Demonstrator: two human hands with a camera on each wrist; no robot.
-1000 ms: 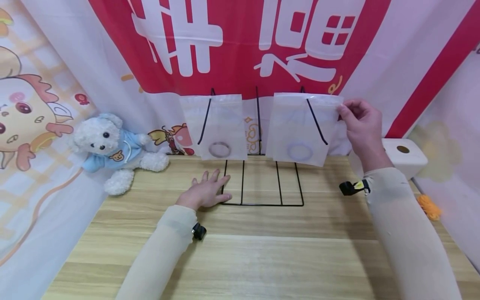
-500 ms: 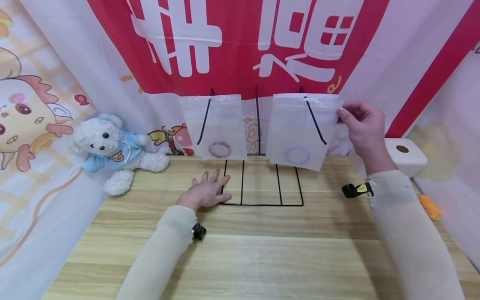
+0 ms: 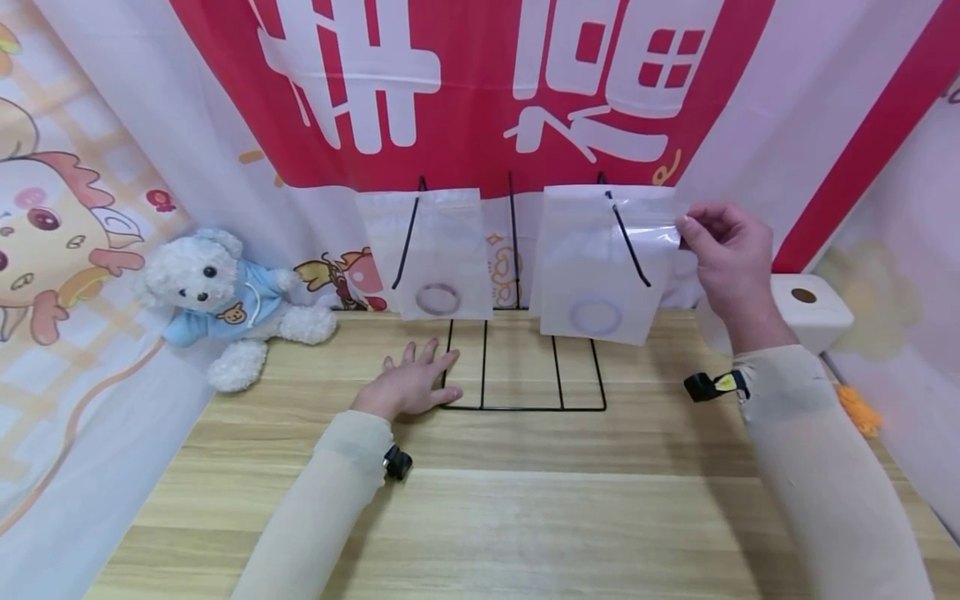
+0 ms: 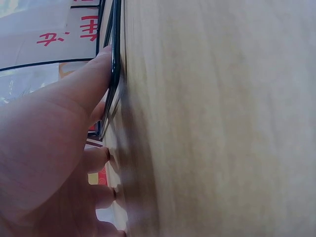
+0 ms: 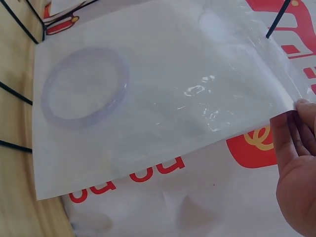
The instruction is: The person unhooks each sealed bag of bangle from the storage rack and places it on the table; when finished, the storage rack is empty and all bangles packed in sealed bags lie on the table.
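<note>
My right hand [image 3: 729,254] pinches the upper right corner of a translucent plastic bag [image 3: 603,267], which hangs on a prong of a black wire rack [image 3: 525,409]. A pale lilac bangle [image 5: 86,122] shows through this bag in the right wrist view. Behind its left edge, another bag edge peeks out. On the rack's left prong hangs a second translucent bag [image 3: 450,242] with a brownish bangle [image 3: 438,298] inside. My left hand [image 3: 408,387] rests with spread fingers at the left side of the rack's base; in the left wrist view its thumb [image 4: 91,81] lies on the wire.
A white plush bear [image 3: 202,275] in a blue hoodie sits at the left by the printed cloth. Behind my right wrist stands a white box [image 3: 813,312] with a round hole. An orange yarn-like bundle [image 3: 858,410] lies at the table's right edge.
The right bag's lower edge has swung down and shifted a little, with glare now near its pinched corner. My right hand has moved slightly right and down. The left hand has stayed put.
</note>
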